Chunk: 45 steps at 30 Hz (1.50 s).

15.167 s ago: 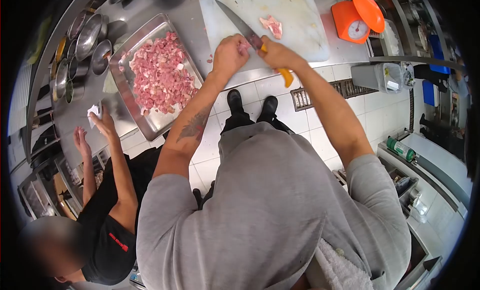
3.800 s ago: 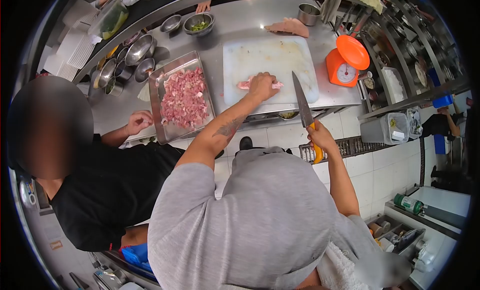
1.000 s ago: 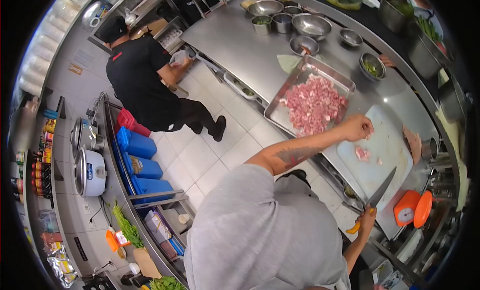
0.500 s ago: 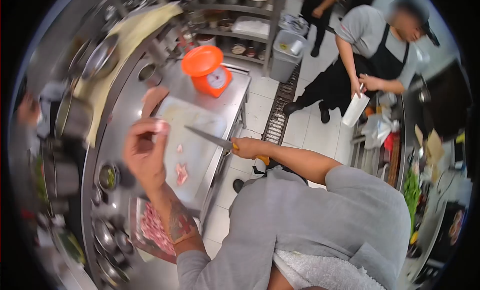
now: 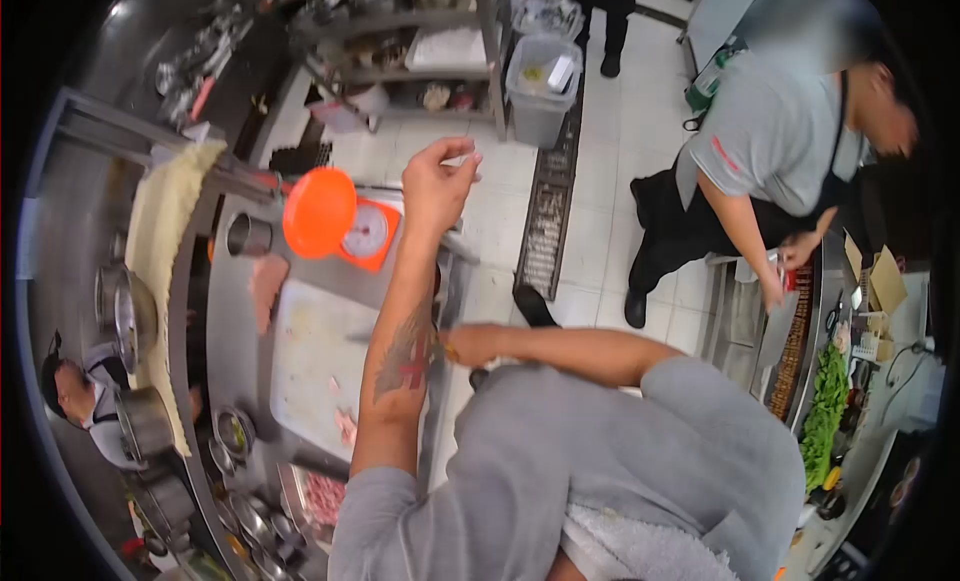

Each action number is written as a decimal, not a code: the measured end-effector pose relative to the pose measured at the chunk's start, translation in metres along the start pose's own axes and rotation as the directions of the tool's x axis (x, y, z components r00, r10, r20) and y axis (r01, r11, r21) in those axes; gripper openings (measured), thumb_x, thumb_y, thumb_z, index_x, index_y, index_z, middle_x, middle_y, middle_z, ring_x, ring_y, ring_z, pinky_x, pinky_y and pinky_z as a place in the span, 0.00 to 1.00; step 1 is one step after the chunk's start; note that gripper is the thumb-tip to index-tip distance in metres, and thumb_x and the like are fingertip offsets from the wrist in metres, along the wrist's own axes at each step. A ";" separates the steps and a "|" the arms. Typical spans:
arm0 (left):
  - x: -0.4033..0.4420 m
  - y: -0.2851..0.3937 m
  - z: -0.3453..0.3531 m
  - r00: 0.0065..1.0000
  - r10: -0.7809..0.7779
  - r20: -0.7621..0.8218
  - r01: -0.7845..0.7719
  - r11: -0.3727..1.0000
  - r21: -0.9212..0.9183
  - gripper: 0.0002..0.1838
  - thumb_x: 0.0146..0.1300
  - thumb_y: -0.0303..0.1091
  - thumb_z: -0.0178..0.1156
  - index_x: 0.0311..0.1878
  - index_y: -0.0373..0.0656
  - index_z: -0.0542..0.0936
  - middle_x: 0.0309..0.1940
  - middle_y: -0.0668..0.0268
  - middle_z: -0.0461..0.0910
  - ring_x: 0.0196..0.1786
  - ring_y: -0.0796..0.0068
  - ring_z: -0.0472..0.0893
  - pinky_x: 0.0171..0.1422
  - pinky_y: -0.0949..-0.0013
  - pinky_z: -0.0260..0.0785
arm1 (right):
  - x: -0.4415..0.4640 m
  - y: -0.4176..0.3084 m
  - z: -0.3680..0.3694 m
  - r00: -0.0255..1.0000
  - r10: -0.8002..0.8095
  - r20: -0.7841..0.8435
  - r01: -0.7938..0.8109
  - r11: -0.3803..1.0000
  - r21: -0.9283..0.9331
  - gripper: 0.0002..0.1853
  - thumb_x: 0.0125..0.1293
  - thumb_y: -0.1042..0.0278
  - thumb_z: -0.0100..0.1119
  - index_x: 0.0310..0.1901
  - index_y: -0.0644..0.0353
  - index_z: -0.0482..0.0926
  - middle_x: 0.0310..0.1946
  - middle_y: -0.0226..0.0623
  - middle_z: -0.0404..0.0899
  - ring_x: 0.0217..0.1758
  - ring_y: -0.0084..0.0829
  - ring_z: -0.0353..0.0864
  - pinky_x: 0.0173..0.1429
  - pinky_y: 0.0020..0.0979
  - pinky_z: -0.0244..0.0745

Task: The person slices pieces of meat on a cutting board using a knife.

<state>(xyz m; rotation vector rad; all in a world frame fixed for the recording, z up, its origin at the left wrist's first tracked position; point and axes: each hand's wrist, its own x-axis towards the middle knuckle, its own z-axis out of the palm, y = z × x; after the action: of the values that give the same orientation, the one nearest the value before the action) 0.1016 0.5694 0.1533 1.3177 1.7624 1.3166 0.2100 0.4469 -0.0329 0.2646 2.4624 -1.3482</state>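
Note:
My left hand point(image 5: 443, 181) is raised beyond the table's edge, past the orange scale point(image 5: 325, 216). Its thumb and fingertips are pinched together; whatever lies between them is too small to make out. Lower down, my right hand point(image 5: 476, 344) grips a knife, with a bit of its yellow handle point(image 5: 449, 352) showing. My left forearm crosses in front of most of the blade, and its tip is faint over the white cutting board point(image 5: 315, 366). Small pink meat scraps point(image 5: 346, 426) lie on the board. A larger pale piece of meat point(image 5: 266, 289) rests beside the board's far corner.
A tray of cut meat point(image 5: 325, 498) sits near my left elbow. A metal cup point(image 5: 248, 235) stands by the scale, and metal bowls point(image 5: 250, 516) line the left side. A co-worker point(image 5: 770, 131) stands at right. A grey bin point(image 5: 541, 91) stands beside the floor drain point(image 5: 545, 231).
My left hand has moved from over the board up and to the right, beyond the scale. My right hand keeps the knife, lower in view. The view has shifted, and the co-worker has turned and bent.

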 end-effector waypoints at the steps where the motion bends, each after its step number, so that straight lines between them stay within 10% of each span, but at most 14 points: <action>1: -0.031 0.001 -0.012 0.997 -0.082 0.004 0.082 0.987 -0.141 0.15 0.66 0.30 0.72 0.53 0.34 0.85 0.48 0.57 0.89 0.39 0.77 0.87 0.44 0.75 0.77 | -0.002 0.004 0.013 0.999 -0.033 -0.001 0.033 0.999 0.011 0.22 0.75 0.58 0.53 0.58 0.70 0.73 0.31 0.51 0.86 0.23 0.45 0.86 0.29 0.45 0.82; 9: -0.312 -0.127 -0.139 0.673 -0.321 -0.666 0.355 0.930 -0.089 0.12 0.71 0.31 0.67 0.53 0.36 0.85 0.40 0.67 0.87 0.42 0.80 0.83 0.46 0.75 0.75 | -0.005 -0.015 -0.030 0.991 0.008 0.136 -0.003 0.999 -0.034 0.25 0.74 0.58 0.53 0.64 0.68 0.68 0.32 0.53 0.86 0.28 0.48 0.86 0.33 0.48 0.82; 13: -0.417 -0.139 -0.174 0.561 -0.115 -0.820 0.653 0.670 0.353 0.11 0.67 0.34 0.68 0.47 0.36 0.86 0.38 0.54 0.88 0.40 0.63 0.87 0.48 0.64 0.78 | 0.002 -0.033 -0.029 0.988 -0.072 0.138 0.087 0.991 -0.105 0.29 0.74 0.56 0.54 0.67 0.72 0.69 0.47 0.58 0.86 0.47 0.57 0.87 0.52 0.49 0.81; 16: -0.436 -0.138 -0.173 0.488 -0.138 -0.862 0.732 0.603 0.317 0.15 0.60 0.35 0.71 0.46 0.37 0.87 0.41 0.49 0.87 0.45 0.47 0.86 0.54 0.55 0.78 | -0.006 -0.105 -0.037 0.961 0.265 0.078 -0.264 0.964 -0.025 0.23 0.78 0.55 0.53 0.58 0.71 0.70 0.33 0.61 0.84 0.37 0.58 0.87 0.45 0.52 0.79; 18: -0.430 -0.159 -0.172 0.642 -0.044 -0.765 0.595 0.658 0.461 0.16 0.58 0.33 0.70 0.50 0.41 0.87 0.50 0.52 0.86 0.57 0.50 0.83 0.63 0.53 0.75 | -0.002 -0.108 -0.024 0.992 0.122 0.000 -0.121 0.984 -0.127 0.21 0.79 0.56 0.52 0.54 0.70 0.69 0.30 0.60 0.84 0.31 0.57 0.86 0.40 0.51 0.79; 20: -0.408 -0.178 -0.172 0.571 -0.105 -0.814 0.642 0.675 0.364 0.19 0.56 0.30 0.68 0.52 0.42 0.86 0.55 0.52 0.84 0.61 0.48 0.79 0.65 0.51 0.73 | 0.006 -0.097 -0.004 0.991 -0.097 -0.088 0.071 0.963 -0.260 0.16 0.80 0.59 0.50 0.49 0.68 0.69 0.29 0.60 0.83 0.28 0.59 0.84 0.38 0.54 0.78; 23: -0.378 -0.207 -0.192 0.604 -0.024 -0.796 0.622 0.639 0.453 0.17 0.55 0.28 0.67 0.50 0.40 0.86 0.49 0.52 0.84 0.54 0.47 0.82 0.62 0.53 0.75 | 0.000 -0.155 -0.005 0.975 0.199 0.100 -0.163 0.943 -0.291 0.15 0.78 0.61 0.50 0.50 0.68 0.69 0.31 0.63 0.83 0.37 0.63 0.85 0.44 0.58 0.78; 28: -0.373 -0.219 -0.201 0.833 -0.161 -0.529 0.459 0.734 0.501 0.16 0.57 0.26 0.66 0.50 0.46 0.86 0.49 0.55 0.83 0.52 0.50 0.83 0.61 0.51 0.76 | 0.014 -0.150 0.009 1.000 0.000 -0.010 -0.005 0.870 -0.493 0.14 0.75 0.64 0.51 0.50 0.69 0.70 0.32 0.66 0.83 0.42 0.67 0.84 0.49 0.62 0.77; 32: -0.383 -0.185 -0.179 0.604 -0.077 -0.793 0.479 0.830 0.284 0.12 0.57 0.27 0.68 0.46 0.45 0.85 0.46 0.59 0.82 0.50 0.52 0.83 0.58 0.54 0.77 | 0.006 -0.167 0.014 0.999 -0.032 -0.016 0.019 0.851 -0.524 0.13 0.75 0.66 0.51 0.49 0.69 0.70 0.30 0.65 0.83 0.38 0.67 0.84 0.45 0.63 0.77; 35: -0.388 -0.217 -0.179 0.748 0.061 -0.661 0.389 0.766 0.512 0.13 0.56 0.26 0.68 0.46 0.45 0.85 0.44 0.60 0.82 0.50 0.54 0.83 0.56 0.55 0.78 | 0.002 -0.165 0.014 0.997 -0.083 -0.006 0.063 0.802 -0.595 0.11 0.74 0.67 0.52 0.48 0.68 0.70 0.28 0.64 0.82 0.34 0.66 0.84 0.40 0.63 0.78; 45: -0.393 -0.219 -0.183 0.754 0.051 -0.655 0.359 0.803 0.475 0.10 0.55 0.26 0.67 0.42 0.41 0.86 0.42 0.62 0.84 0.50 0.56 0.83 0.55 0.56 0.78 | -0.026 -0.178 0.010 0.993 0.032 0.109 0.033 0.837 -0.546 0.11 0.74 0.68 0.52 0.48 0.68 0.69 0.25 0.66 0.81 0.33 0.68 0.83 0.39 0.63 0.77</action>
<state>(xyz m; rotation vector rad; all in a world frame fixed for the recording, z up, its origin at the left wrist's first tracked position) 0.0022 0.1307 -0.0285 0.9849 2.8831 1.2580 0.1804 0.3427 0.1106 0.0433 2.6160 -0.5804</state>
